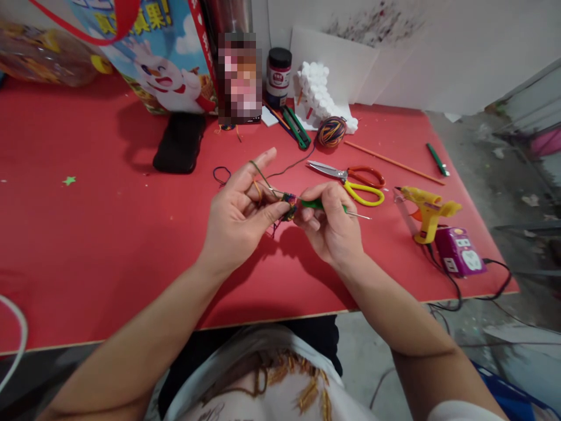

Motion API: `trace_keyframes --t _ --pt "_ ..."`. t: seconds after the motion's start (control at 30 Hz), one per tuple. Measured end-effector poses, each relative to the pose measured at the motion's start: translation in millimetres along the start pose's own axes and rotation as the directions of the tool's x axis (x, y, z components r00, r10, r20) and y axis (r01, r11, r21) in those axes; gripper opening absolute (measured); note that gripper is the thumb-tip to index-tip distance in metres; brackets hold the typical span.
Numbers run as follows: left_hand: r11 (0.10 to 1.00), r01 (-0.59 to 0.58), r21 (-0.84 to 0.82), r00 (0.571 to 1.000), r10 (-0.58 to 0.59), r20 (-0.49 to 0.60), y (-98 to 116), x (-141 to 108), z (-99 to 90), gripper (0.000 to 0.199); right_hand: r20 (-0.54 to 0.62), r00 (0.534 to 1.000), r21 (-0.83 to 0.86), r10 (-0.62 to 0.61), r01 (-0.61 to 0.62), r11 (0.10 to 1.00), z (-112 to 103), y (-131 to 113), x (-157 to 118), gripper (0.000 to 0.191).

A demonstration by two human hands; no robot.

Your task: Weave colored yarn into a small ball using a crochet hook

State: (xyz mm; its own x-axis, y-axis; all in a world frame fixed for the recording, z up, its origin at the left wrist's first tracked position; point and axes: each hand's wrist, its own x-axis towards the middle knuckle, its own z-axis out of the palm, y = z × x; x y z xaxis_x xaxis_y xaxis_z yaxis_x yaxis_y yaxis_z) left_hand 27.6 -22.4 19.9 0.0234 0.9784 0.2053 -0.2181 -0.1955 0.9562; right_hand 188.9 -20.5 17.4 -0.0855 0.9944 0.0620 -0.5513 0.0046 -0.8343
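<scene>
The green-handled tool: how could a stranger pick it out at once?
Find the red table, then the person's right hand, just nearer than the scissors. Gripped in it is the green-handled tool; unlike the green cutter lying beyond, it has a slim metal shaft poking out.

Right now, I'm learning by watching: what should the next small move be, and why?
Perhaps catch the yarn with the hook: the left hand pinches the colorful piece, that yarn over a finger, while the right hand holds the hook, its tip close by.

hands (234, 219) (333, 225) 2 | hook (312, 204) seemingly 1 | yarn ball (332, 131) 1 | scissors (343, 174) 1
</scene>
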Motion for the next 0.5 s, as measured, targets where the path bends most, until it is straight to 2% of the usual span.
trace_keyframes --t 0.13,0.23,0.3,0.4,0.47,0.5 --pt "1.000 0.020 -0.014 1.000 -0.020 0.009 -8.9 4.9 -8.2 0.073 0.050 0.997 0.002 0.059 -0.060 0.998 -5.3 -0.1 1.4 0.021" --pt "0.999 0.044 -0.011 0.999 -0.043 0.024 -11.0 7.1 -11.9 0.075 0.115 0.993 -0.002 0.028 -0.028 1.000 -10.6 1.3 2.4 0.015" --pt "0.998 0.058 -0.005 0.998 -0.058 0.031 -9.9 6.9 -11.9 0.078 0.148 0.989 -0.061 -0.007 0.017 0.998 -13.6 3.6 2.1 0.016" --pt "0.997 0.076 -0.002 0.997 -0.076 0.025 -7.6 4.3 -8.5 0.083 0.168 0.980 -0.274 -0.111 0.154 0.949 -15.6 7.2 -1.0 0.019" --pt "0.995 0.095 -0.010 0.995 -0.095 0.014 -7.0 2.6 -5.4 0.084 0.210 0.948 -0.451 -0.238 0.310 0.837 -14.3 8.5 -4.8 0.019" --pt "0.994 0.108 -0.021 0.994 -0.108 0.011 -7.1 2.2 -4.0 0.084 0.249 0.918 -0.524 -0.310 0.397 0.754 -13.1 8.9 -7.0 0.018"
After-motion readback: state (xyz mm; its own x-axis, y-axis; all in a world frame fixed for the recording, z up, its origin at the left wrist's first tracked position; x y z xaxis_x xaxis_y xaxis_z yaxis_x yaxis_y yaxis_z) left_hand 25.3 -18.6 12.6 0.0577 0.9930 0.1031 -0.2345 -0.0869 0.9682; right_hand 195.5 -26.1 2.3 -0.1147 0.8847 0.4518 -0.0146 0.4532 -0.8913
